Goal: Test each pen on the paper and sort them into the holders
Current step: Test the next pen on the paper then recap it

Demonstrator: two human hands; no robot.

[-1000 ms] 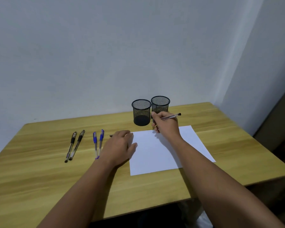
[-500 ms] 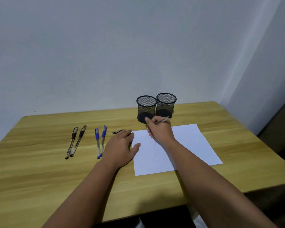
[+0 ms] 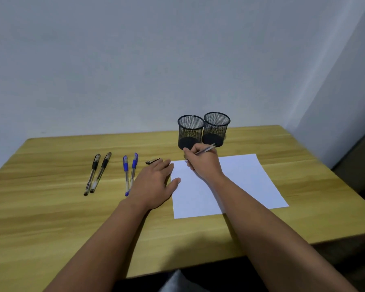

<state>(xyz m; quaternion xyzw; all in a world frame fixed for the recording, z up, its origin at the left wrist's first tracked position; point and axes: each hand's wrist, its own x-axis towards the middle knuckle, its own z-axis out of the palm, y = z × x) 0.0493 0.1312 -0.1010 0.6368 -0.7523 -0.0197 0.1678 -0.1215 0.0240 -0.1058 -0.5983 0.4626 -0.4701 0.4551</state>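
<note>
My right hand [image 3: 202,163] grips a clear pen [image 3: 205,150] in a writing hold, its tip down at the far left corner of the white paper [image 3: 240,182]. My left hand [image 3: 154,184] lies flat, fingers spread, on the table at the paper's left edge. Two black mesh holders [image 3: 191,131] [image 3: 216,128] stand side by side just behind the paper. Two black pens [image 3: 96,172] and two blue pens [image 3: 129,171] lie in pairs to the left. A black pen cap [image 3: 152,161] rests beyond my left fingertips.
The wooden table [image 3: 51,218] ends at a front edge near my body and a right edge past the paper. A plain wall runs behind the holders.
My right hand has lowered the pen from beside the holders to the paper's far left corner. The view has shifted slightly; my left hand stays flat in place.
</note>
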